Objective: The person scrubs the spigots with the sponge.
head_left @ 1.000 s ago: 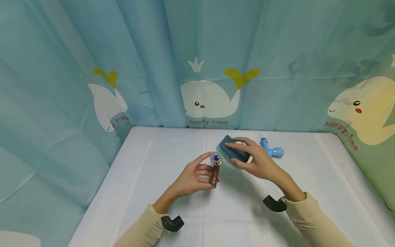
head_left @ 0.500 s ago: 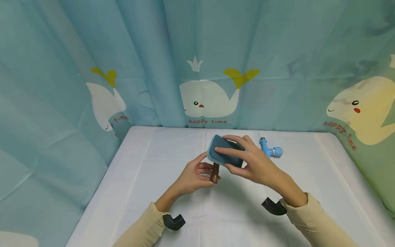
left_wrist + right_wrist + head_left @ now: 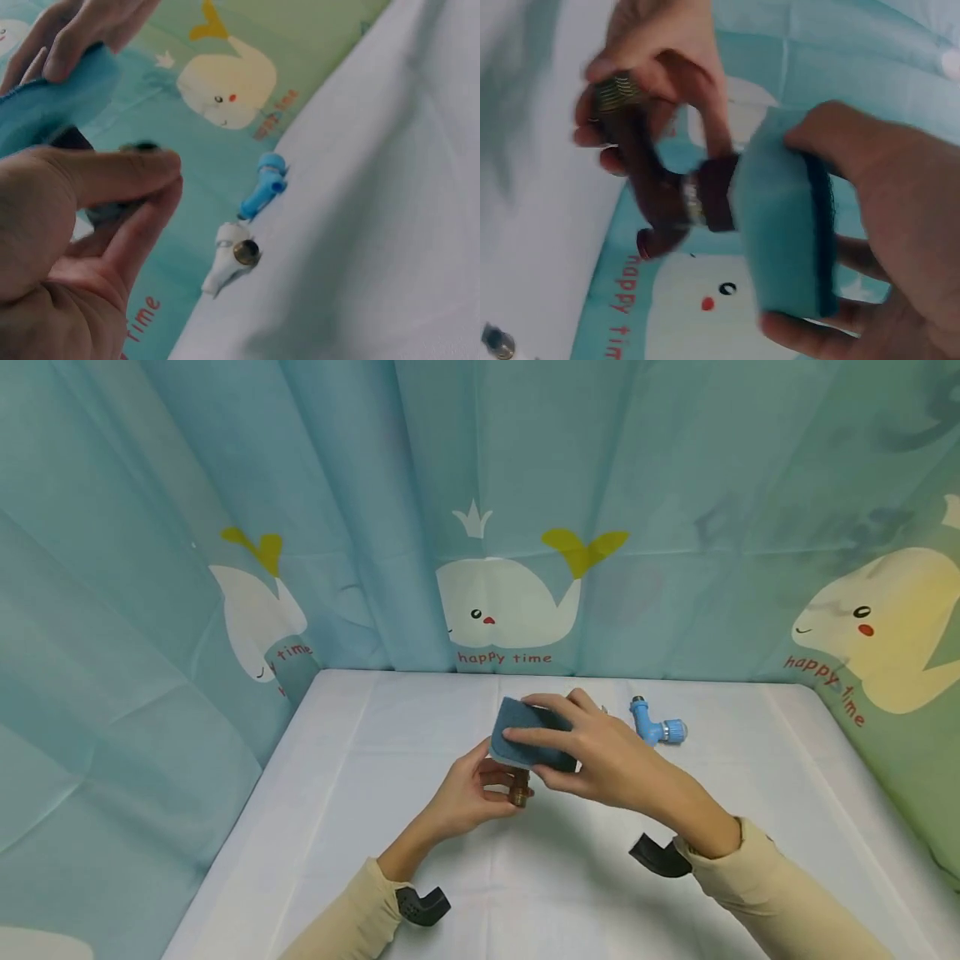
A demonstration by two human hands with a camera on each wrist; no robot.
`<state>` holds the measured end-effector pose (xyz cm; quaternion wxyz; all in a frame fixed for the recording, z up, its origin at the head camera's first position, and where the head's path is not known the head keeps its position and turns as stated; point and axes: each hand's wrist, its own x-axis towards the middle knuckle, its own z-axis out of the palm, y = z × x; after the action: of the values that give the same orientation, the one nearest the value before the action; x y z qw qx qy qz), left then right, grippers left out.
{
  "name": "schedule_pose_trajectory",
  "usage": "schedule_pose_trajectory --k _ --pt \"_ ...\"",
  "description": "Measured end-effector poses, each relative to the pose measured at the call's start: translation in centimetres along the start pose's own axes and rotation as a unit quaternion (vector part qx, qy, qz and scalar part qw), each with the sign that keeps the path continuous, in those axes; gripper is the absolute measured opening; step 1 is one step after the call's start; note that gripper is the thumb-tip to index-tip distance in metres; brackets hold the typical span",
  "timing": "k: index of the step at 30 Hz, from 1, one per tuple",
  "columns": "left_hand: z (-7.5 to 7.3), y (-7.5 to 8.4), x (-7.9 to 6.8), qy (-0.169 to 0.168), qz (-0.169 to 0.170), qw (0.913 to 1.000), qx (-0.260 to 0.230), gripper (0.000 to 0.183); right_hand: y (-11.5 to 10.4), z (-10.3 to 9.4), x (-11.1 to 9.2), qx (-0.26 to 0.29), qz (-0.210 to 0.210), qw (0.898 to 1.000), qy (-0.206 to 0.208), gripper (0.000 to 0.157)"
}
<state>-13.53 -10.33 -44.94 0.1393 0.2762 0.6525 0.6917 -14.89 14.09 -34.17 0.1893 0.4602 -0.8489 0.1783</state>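
Observation:
My left hand (image 3: 461, 797) grips a dark reddish-brown tap (image 3: 649, 169) by its brass threaded end (image 3: 619, 94), fingers and thumb around it. Held up over the table, the tap has a short curved spout (image 3: 660, 241) and a round handle (image 3: 718, 193). My right hand (image 3: 603, 747) pinches a blue sponge (image 3: 528, 735) by its edges, with the darker scouring side toward the palm. In the right wrist view the sponge's lighter face lies against the end of the tap's handle. From the head view, the sponge hides most of the tap, leaving its lower end (image 3: 519, 791) visible.
A light-blue plastic tap (image 3: 656, 724) lies on the white-covered table (image 3: 360, 810), beyond the right hand. Beside it is a white tap (image 3: 229, 259), mostly hidden by that hand in the head view. A whale-print curtain (image 3: 510, 468) hangs behind and at the sides.
My right hand has moved left with the sponge, from beside the tap to over its handle, covering the blue-centred cap seen before. The left hand has kept its grip nearly in place.

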Motion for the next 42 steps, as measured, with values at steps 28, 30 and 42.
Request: schedule_pose_trajectory --k 28,30,42 --pt "-6.0 0.0 5.7 0.098 -0.046 0.9412 0.32 0.097 10.0 -2.8 -13.2 0.001 0.206 0.974 0.096 0.062" --pt "-6.4 -0.4 6.9 0.088 -0.061 0.9281 0.357 0.095 10.6 -3.4 -15.0 -0.008 0.223 0.97 0.095 0.062" --pt "-6.6 -2.7 10.7 0.035 -0.162 0.8735 0.458 0.095 12.5 -4.8 -23.3 -0.012 0.323 0.941 0.098 0.062"
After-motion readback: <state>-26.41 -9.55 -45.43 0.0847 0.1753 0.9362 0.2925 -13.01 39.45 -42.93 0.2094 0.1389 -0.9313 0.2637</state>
